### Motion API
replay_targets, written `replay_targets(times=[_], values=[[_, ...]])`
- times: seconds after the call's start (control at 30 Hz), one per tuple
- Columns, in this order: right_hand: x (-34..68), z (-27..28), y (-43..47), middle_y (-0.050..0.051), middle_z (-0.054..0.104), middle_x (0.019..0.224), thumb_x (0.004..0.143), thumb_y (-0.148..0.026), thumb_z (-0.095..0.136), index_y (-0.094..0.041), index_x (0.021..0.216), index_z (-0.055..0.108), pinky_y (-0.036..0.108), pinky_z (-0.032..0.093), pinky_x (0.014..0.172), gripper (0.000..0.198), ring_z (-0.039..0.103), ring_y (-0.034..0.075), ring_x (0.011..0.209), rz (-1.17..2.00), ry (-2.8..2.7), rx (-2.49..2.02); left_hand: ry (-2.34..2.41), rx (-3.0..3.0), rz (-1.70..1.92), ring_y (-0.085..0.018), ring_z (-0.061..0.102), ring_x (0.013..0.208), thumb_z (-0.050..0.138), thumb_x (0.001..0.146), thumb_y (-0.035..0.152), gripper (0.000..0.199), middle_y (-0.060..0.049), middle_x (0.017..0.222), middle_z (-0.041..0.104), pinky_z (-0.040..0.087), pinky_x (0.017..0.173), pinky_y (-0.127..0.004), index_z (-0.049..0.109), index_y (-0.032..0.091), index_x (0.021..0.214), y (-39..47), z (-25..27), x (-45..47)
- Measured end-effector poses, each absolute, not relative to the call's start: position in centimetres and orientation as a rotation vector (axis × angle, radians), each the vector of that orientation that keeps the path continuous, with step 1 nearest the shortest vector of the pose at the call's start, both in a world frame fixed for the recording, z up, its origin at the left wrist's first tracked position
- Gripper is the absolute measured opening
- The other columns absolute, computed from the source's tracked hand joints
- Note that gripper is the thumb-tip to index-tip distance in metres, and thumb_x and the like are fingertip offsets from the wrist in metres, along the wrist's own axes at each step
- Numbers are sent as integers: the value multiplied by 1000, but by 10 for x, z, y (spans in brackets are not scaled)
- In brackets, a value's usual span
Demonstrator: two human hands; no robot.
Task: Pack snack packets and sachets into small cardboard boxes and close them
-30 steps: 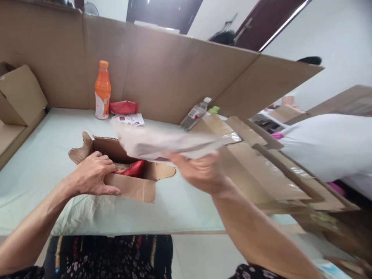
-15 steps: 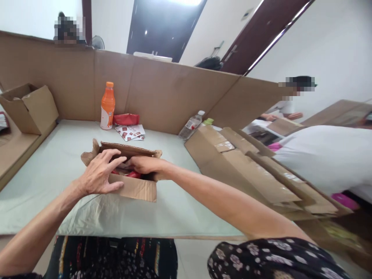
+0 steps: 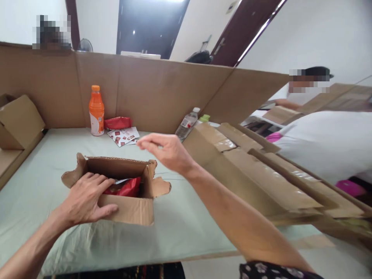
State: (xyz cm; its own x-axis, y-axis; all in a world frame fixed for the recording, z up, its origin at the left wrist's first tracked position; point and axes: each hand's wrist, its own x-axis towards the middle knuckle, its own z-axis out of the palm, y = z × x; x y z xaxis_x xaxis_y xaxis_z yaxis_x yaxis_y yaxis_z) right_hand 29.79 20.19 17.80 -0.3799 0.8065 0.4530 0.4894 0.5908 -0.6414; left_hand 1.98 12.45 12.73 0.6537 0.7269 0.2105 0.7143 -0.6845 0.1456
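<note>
A small cardboard box (image 3: 128, 211) stands on the green-clothed table with its top flaps up. Inside it lie red packets (image 3: 130, 188) and something pale beside them. My left hand (image 3: 89, 195) grips the front left of the box, fingers over the rim and thumb on the outer front wall. My right hand (image 3: 167, 149) is in the air above and behind the box, fingers stretched to the left, with nothing visible in it. Just beyond its fingertips lie flat white packets with a brown print (image 3: 124, 135) and a red packet (image 3: 117, 123).
An orange drink bottle (image 3: 96, 111) stands at the back by the cardboard partition (image 3: 145, 93). A clear water bottle (image 3: 187, 124) leans at the right rear. Folded cardboard boxes (image 3: 261, 174) fill the right side; another box (image 3: 21, 120) is at left. Other people work beyond.
My right hand has come out of the box and risen behind it, uncovering the red packets. My left hand stays at the box's front left. The view has shifted slightly.
</note>
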Motion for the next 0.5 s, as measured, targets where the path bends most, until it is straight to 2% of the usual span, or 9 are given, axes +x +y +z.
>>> replay_targets(times=[0.07,0.17,0.27,0.37,0.43,0.5], values=[[312,163,248,5,79,97,98,-31,54,-19,102,78,31,55,81,27,72,21,91,477,-1939,-1273,1242,2810,397,-33,71,98,60,92,57,49,-12,112,76,53,91,-51,67,19,121,125,127,21],[314,122,323,7,79,103,94,-24,58,-18,102,76,31,53,88,20,71,22,99,475,-1929,-1625,1252,2827,397,-33,72,100,64,89,53,45,-12,117,76,54,93,-52,68,20,120,123,126,23],[296,82,384,11,77,111,93,-31,66,-18,103,74,36,51,93,18,69,28,108,498,-1920,-1755,1250,2872,432,-33,73,104,68,87,53,48,-10,120,77,54,99,-51,66,21,124,122,126,23],[270,56,427,19,71,128,91,-40,72,-15,114,69,42,45,104,34,60,35,127,507,-1870,-1838,1219,2970,468,-31,75,104,68,88,55,53,-8,120,78,57,98,-46,63,21,128,124,129,23],[256,47,449,25,63,139,87,-36,77,-10,123,64,45,37,112,46,49,37,138,523,-1822,-1865,1209,3046,466,-29,76,101,65,89,61,55,-6,118,79,58,94,-43,63,21,128,127,132,24],[248,43,464,27,61,142,83,-27,80,-6,129,59,47,32,115,55,45,36,140,576,-1768,-1871,1216,3091,452,-28,76,100,62,90,66,57,-6,116,80,59,94,-41,64,22,127,130,134,24]])
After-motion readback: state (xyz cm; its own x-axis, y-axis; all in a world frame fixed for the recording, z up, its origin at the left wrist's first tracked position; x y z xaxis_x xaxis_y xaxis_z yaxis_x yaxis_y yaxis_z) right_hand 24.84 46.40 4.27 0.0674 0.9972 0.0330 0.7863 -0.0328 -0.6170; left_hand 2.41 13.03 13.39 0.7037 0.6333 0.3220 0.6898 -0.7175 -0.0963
